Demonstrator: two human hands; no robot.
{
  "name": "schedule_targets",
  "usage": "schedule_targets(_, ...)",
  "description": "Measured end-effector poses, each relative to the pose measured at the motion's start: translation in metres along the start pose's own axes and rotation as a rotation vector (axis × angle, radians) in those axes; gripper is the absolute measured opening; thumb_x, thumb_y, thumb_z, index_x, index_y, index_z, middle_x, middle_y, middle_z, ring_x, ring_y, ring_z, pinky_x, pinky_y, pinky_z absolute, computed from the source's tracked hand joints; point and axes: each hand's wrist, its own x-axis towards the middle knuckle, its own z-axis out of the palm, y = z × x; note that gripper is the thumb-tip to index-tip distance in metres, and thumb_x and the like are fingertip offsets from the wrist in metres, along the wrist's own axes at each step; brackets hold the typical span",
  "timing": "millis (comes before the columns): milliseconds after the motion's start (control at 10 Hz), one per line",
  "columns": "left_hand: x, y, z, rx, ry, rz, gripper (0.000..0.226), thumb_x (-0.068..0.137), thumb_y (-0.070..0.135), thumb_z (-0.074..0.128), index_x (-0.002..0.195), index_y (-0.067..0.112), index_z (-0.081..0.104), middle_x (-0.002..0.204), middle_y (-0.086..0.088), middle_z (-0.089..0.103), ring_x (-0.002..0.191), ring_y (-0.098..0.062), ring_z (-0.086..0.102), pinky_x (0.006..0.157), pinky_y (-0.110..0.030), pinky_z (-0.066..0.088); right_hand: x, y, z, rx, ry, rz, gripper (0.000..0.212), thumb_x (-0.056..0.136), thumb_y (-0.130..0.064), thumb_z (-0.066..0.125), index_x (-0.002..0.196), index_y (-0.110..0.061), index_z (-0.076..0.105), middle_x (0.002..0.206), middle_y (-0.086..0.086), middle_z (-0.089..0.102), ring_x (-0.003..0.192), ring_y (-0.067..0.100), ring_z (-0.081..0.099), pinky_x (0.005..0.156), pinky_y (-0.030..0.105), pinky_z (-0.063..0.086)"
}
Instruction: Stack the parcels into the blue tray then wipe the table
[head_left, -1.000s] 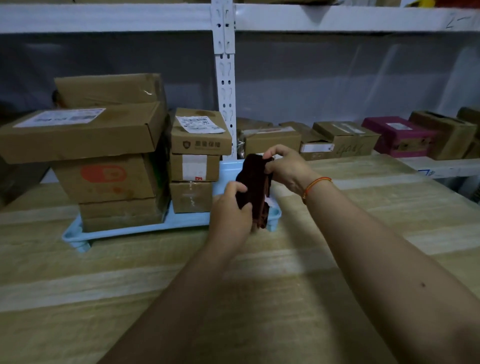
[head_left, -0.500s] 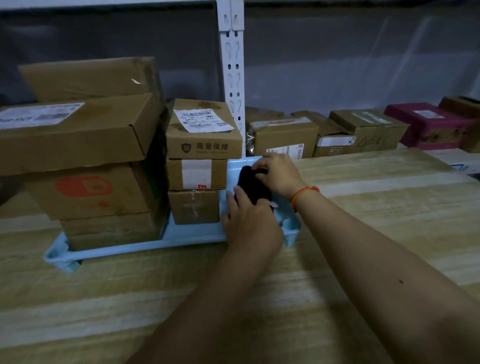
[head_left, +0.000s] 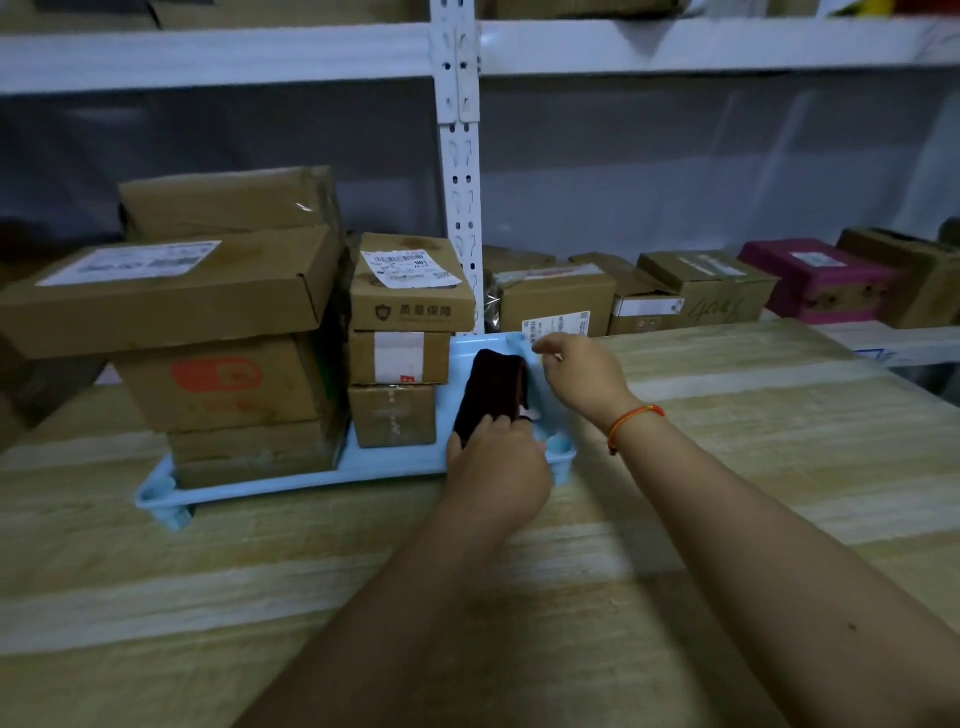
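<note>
So we've got the blue tray (head_left: 291, 480) sitting on the wooden table (head_left: 727, 467), with two stacks of cardboard parcels in it: a big stack (head_left: 208, 332) on the left and a smaller one of three boxes (head_left: 405, 338) just beside it. At the tray's right end lies a dark parcel (head_left: 493, 392), propped up a bit. Our left hand (head_left: 498, 467) grips its near end, fingers curled over the edge. Our right hand (head_left: 582, 374) hovers just right of the dark parcel's far end, fingers loosely curled and holding nothing as far as we can see; there's an orange band (head_left: 631, 421) on that wrist. More boxes (head_left: 649, 296) sit on the shelf behind the table, including a pink one (head_left: 815, 278).
</note>
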Motion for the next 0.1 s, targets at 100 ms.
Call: schedule_targets(100,-0.0207,0.0104,-0.0085,-0.048,0.086,0.08,0.039,0.101,0.026,0.034,0.136,0.015,0.045,0.138,-0.003,0.047,0.134,-0.02,0.035,0.112,-0.046,0.025,-0.0191,0.0059,-0.0244,0.07,-0.058,0.117,0.027,0.095,-0.015,0.049,0.109,-0.009,0.071,0.116,0.012,0.07,0.108,0.029,0.062,0.089,0.036,0.049)
